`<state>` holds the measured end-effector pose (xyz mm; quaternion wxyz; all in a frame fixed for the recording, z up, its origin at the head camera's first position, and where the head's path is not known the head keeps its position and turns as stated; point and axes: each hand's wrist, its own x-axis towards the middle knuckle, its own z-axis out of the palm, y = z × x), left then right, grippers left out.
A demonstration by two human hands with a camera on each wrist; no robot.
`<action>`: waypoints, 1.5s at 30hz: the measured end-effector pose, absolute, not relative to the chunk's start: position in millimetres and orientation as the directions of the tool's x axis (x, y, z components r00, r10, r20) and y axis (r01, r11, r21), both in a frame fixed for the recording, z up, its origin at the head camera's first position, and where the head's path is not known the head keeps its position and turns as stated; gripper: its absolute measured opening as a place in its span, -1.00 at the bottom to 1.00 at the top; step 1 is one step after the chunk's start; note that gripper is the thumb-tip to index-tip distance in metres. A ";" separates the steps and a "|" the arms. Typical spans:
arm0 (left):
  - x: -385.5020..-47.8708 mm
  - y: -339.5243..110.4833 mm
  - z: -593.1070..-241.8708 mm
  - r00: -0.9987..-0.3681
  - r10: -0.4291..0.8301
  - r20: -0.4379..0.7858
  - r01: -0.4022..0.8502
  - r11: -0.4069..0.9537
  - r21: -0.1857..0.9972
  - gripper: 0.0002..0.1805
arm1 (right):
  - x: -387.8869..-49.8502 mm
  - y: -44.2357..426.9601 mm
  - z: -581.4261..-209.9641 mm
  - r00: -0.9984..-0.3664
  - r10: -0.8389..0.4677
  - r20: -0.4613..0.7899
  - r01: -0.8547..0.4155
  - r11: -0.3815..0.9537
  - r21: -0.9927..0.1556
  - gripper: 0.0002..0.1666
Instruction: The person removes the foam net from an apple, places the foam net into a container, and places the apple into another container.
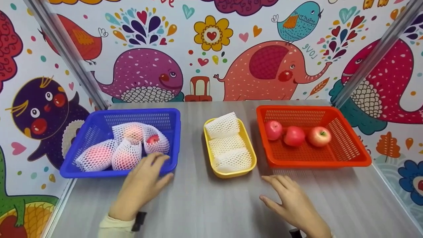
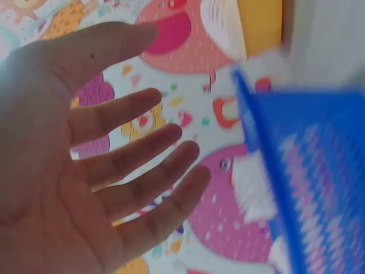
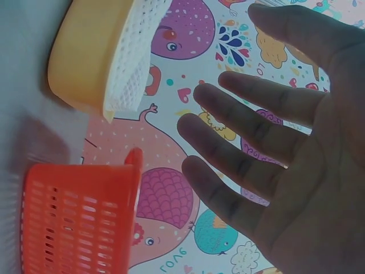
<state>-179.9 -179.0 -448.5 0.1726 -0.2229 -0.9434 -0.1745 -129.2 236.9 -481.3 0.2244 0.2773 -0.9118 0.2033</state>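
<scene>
My left hand [image 1: 142, 185] hovers over the front right edge of the blue basket [image 1: 120, 174], its fingers spread and nothing held. Inside that basket several apples [image 1: 99, 154] lie sleeved in white foam net. My right hand [image 1: 294, 203] is in front of the red basket [image 1: 317, 163], palm facing inward, fingers loosely extended with nothing in them. Three bare apples, one of them a paler red apple [image 1: 319, 136], sit toward the back of the red basket. Between the baskets stands a yellow tray [image 1: 231, 174] holding white foam net sleeves [image 1: 231, 160].
All three containers stand on a grey wood-grain table [image 1: 211, 205]. A wall with printed cartoon animals [image 1: 211, 59] rises behind it, and metal posts [image 1: 71, 56] stand at the back corners.
</scene>
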 end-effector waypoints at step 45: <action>-278.2 -278.0 -479.4 -0.973 0.032 -0.227 -0.050 0.937 0.346 0.17 | -123.7 231.1 -508.9 -0.820 -0.453 0.350 -0.556 0.776 -0.298 -0.49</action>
